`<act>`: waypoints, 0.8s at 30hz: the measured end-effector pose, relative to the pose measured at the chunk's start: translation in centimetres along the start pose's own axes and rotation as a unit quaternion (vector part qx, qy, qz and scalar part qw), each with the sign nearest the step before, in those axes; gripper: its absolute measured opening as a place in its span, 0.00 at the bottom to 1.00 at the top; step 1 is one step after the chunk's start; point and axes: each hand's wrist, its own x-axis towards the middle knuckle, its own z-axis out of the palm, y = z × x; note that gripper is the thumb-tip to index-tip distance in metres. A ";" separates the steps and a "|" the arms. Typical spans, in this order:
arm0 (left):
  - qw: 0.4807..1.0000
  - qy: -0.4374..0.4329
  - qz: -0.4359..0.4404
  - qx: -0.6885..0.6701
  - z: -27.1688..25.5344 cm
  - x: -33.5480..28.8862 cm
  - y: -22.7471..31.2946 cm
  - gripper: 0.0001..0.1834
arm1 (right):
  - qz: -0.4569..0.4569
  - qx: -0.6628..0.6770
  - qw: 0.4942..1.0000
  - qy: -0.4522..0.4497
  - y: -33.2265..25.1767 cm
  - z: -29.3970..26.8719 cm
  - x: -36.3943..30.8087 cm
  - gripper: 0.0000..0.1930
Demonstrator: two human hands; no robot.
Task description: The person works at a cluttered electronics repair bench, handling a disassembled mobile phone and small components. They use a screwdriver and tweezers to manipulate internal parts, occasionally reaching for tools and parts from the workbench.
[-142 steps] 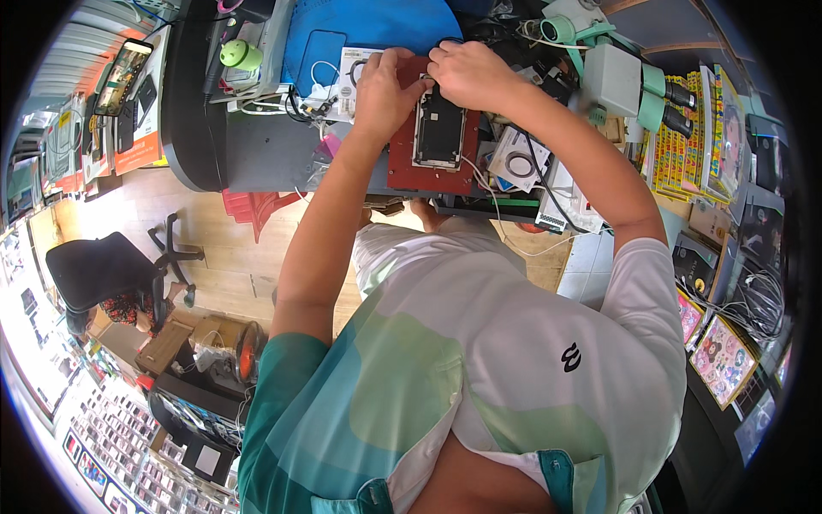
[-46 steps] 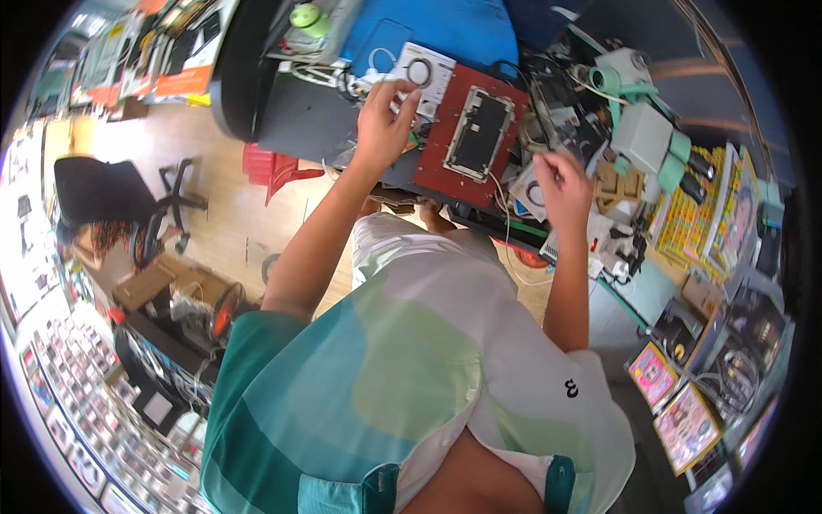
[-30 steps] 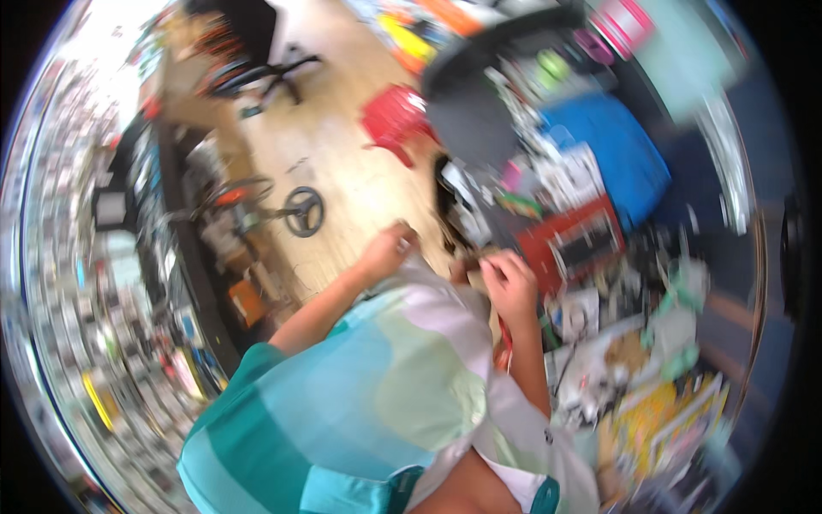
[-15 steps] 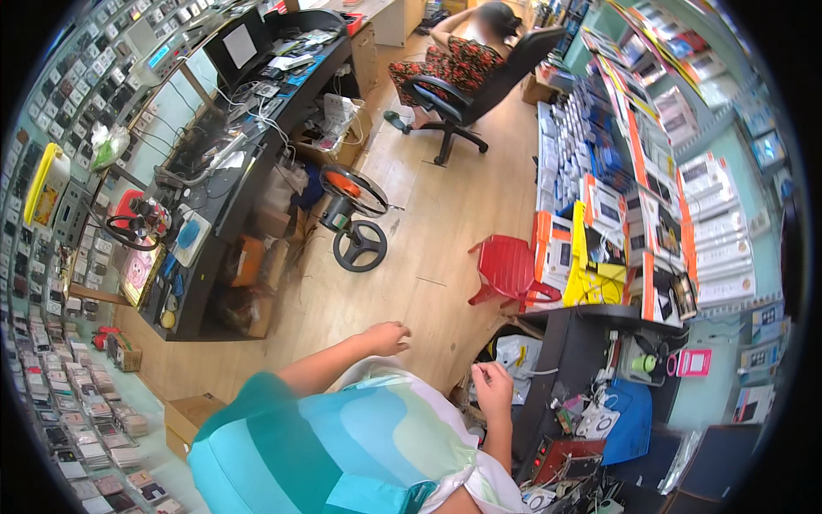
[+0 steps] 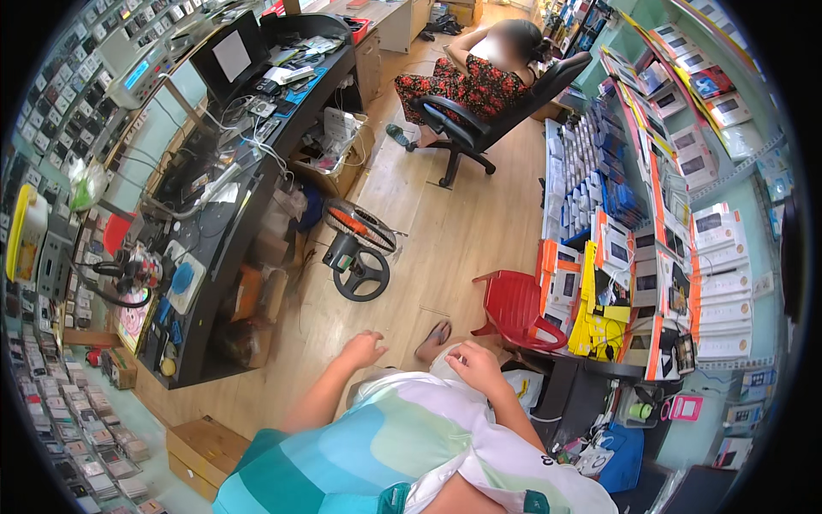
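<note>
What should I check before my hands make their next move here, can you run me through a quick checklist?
1. Left hand free: ok, it hangs loose above the wooden floor, holding nothing.
2. Right hand free: cannot tell, its fingers curl near the shirt and may hide something small.
3. Floor ahead passable: not ok, a small fan and a red plastic chair stand close by.
4. Footwear: cannot tell, one sandalled foot shows, the other is hidden.
5. Other people: ok, a person in an office chair sits far across the room.
</note>
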 end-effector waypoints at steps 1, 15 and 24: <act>1.000 -0.013 0.005 -0.024 -0.3 1.2 1.6 0.24 | 0.009 0.008 1.000 -0.012 1.0 -0.4 1.5 0.11; 0.984 0.116 -0.015 -0.133 -16.8 27.0 16.7 0.33 | 0.062 0.014 0.991 -0.118 16.3 -16.3 33.4 0.19; 0.972 0.137 -0.127 -0.143 -23.7 34.4 14.5 0.47 | 0.037 -0.009 0.989 -0.144 16.5 -21.4 52.5 0.22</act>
